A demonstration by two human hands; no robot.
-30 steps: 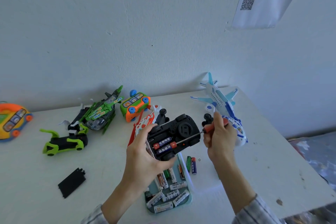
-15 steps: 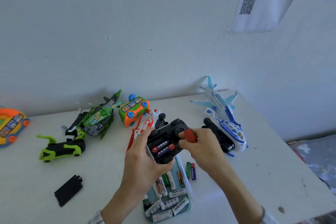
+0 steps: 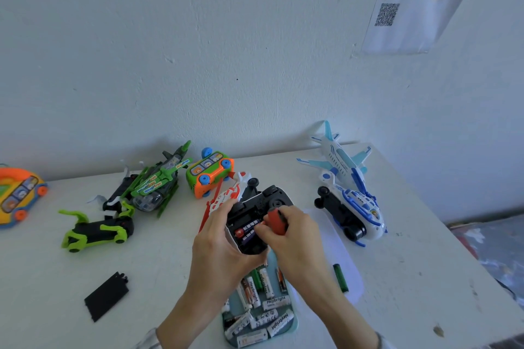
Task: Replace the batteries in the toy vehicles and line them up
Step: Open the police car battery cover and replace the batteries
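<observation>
White table (against a pale wall): left hand grips toy, right hand screwdriver.

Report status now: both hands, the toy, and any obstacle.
Left hand holds black toy underside up, batteries exposed. Right hand grips red screwdriver at the battery bay. Battery cover off, lying on table. Nothing in the way.

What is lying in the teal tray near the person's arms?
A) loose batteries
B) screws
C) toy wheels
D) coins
A: the teal tray holds a pile of loose batteries, several in white labelled wrappers.
</observation>
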